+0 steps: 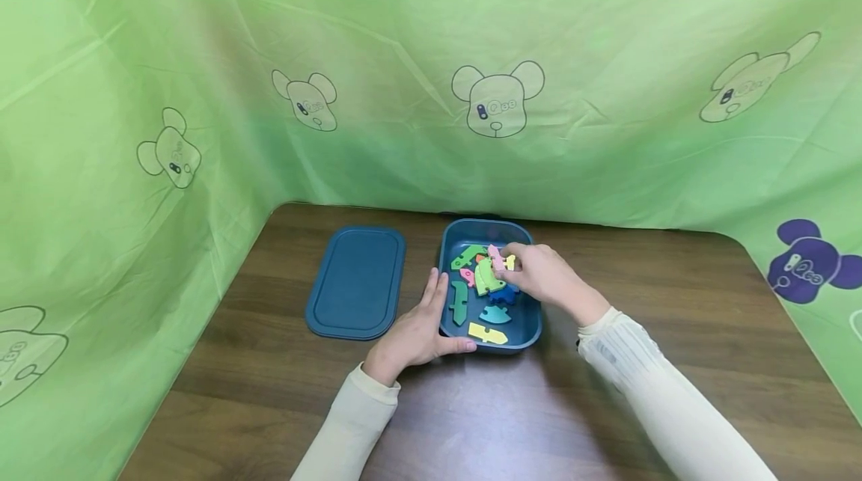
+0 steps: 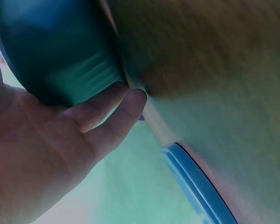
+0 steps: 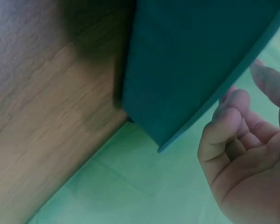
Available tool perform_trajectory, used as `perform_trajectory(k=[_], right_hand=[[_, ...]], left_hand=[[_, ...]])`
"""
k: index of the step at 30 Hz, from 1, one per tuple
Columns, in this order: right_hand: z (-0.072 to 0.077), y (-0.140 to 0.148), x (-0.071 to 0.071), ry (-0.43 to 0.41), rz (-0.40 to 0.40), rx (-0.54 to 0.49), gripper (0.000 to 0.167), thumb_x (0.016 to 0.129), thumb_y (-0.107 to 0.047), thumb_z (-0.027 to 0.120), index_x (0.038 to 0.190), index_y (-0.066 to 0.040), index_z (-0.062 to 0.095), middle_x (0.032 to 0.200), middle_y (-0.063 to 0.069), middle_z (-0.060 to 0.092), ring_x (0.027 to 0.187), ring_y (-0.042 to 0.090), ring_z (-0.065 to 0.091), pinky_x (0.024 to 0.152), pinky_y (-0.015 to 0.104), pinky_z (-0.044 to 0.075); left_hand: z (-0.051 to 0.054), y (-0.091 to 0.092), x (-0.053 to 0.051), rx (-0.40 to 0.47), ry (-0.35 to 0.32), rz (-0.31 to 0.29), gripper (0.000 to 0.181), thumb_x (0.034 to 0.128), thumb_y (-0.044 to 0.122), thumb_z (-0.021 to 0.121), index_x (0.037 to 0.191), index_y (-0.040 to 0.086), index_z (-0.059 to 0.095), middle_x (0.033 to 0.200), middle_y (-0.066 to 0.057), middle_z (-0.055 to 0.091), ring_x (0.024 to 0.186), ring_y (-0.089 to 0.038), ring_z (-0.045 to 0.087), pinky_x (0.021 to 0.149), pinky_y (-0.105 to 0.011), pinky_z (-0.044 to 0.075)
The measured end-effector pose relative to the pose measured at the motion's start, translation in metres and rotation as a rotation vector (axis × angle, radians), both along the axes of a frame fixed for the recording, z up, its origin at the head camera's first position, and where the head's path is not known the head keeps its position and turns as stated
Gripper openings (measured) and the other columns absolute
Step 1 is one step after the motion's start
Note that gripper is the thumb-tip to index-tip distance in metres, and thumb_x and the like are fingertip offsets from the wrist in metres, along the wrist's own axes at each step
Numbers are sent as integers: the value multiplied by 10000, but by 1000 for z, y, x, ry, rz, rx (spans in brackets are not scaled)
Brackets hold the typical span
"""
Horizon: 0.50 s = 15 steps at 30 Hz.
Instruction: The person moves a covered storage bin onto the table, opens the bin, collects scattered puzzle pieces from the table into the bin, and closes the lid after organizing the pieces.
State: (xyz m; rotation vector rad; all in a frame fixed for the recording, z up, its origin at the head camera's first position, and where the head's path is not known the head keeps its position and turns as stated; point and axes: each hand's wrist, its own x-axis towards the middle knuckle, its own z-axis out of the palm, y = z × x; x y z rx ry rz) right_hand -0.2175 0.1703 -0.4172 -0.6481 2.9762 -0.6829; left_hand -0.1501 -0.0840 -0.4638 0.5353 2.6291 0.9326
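A dark blue rectangular box [image 1: 534, 325] holds several flat, colourful foam-like puzzle pieces. My right hand [image 1: 547, 274] reaches in over its right rim and pinches a pink piece [image 1: 496, 257] between thumb and fingers. Under and around it lie a light green piece [image 1: 486, 277], a dark blue piece [image 1: 501, 295] and a green piece [image 1: 459, 303]. Nearer the front are a teal fan-shaped piece [image 1: 494, 314] and a yellow piece [image 1: 488, 334]. My left hand [image 1: 412, 335] rests with extended fingers against the box's left wall, its thumb at the front corner. The right wrist view hides the pinched piece behind the box wall.
A matching blue lid [image 1: 355, 283] lies flat on the wooden table [image 1: 269, 376], left of the box. Behind the table and along its sides hangs a green curtain [image 1: 404, 32] printed with bear heads.
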Motion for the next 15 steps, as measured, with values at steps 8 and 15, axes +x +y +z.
perform_trajectory(k=[8,15], right_hand=[[7,14,14,1,-48,-29,322,959,-162,695,1201,46,654,644,2,504,565,142,470,531,311,390],[17,22,28,19,-58,-101,281,975,-164,667,1198,7,660,659,-20,515,579,142,481,555,325,409]], left_hand=[[0,1,1,4,2,-3,1203,830,679,706,1637,193,-43,1679,18,-162,1452,-391,300,1085,-527,373],[-3,0,1,10,-1,3,1210,821,693,703,1637,208,-47,1678,30,-164,1454,-392,297,1078,-543,376]])
